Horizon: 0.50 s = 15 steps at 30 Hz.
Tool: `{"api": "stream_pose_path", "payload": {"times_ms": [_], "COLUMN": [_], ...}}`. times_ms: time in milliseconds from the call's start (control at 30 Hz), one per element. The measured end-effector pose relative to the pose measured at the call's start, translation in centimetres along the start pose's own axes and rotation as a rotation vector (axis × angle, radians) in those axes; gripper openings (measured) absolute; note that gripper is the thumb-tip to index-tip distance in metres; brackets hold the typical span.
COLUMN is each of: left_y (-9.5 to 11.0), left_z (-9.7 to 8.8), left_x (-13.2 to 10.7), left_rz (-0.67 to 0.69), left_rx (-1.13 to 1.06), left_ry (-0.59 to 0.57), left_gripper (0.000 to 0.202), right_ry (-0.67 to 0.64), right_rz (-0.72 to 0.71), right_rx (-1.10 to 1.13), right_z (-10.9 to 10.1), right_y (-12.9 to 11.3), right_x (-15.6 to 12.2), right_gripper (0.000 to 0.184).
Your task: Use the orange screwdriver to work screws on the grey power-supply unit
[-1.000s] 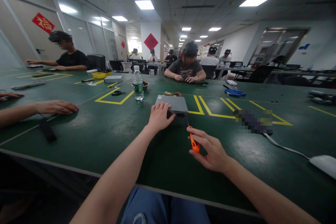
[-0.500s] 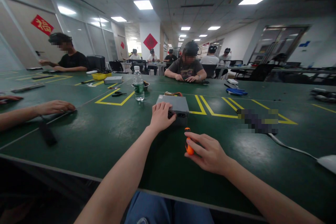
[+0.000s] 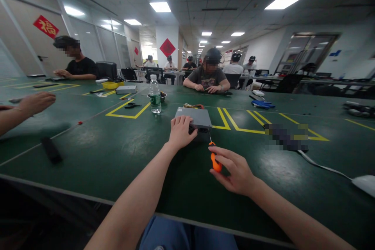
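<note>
A grey metal computer power supply (image 3: 195,115) lies on the green table, with colored wires (image 3: 193,106) at its far side and a dark socket on its near face. My left hand (image 3: 183,131) grips its near left part, fingers over the top and thumb at the front. In my right hand (image 3: 233,168), an orange and black screwdriver (image 3: 216,162) is held between fingers and thumb. Its thin shaft points up and away, the tip by the near right corner of the power supply. Whether the tip sits in a screw is too small to tell.
A water bottle (image 3: 155,95) stands behind the power supply, in front of a bowl (image 3: 162,96). To the right are a blurred-out dark object (image 3: 285,136) with a white cable and blue gloves (image 3: 263,104). A co-worker's hand (image 3: 36,101) is at left, above a black object (image 3: 52,150).
My right hand and the screwdriver handle have shifted slightly right, and the shaft now shows more clearly. My left hand stays on the power supply. The co-worker's hand at left has lifted and moved left.
</note>
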<state>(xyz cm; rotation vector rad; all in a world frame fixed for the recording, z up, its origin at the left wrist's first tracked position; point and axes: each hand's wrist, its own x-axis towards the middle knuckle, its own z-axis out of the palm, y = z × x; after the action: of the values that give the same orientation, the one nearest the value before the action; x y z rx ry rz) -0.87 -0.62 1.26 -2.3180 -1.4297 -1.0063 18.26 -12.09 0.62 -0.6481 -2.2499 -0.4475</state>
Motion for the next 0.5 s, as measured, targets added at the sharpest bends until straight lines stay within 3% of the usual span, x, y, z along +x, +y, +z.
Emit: {"api": "stream_pose_path", "payload": {"times_ms": [100,300,500], "left_y": [0.09,0.02,-0.16], "left_z": [-0.13,0.18,0.52], "left_x": [0.0,0.02,0.0], "left_rz": [-0.005,0.008,0.004], "left_rx": [-0.002,-0.008,-0.019], "left_ry": [-0.006,0.024,0.051], "left_gripper": [0.035,0.035,0.035], "right_ry": [0.007,-0.103,0.007], "right_rz": [0.036,0.01,0.018], "right_rx": [0.065,0.024,0.006], "right_z": [-0.07,-0.59,-0.09], "right_y": [0.12,0.24,0.25], "right_x": [-0.07,-0.15,-0.28], "right_gripper": [0.03,0.035,0.031]}}
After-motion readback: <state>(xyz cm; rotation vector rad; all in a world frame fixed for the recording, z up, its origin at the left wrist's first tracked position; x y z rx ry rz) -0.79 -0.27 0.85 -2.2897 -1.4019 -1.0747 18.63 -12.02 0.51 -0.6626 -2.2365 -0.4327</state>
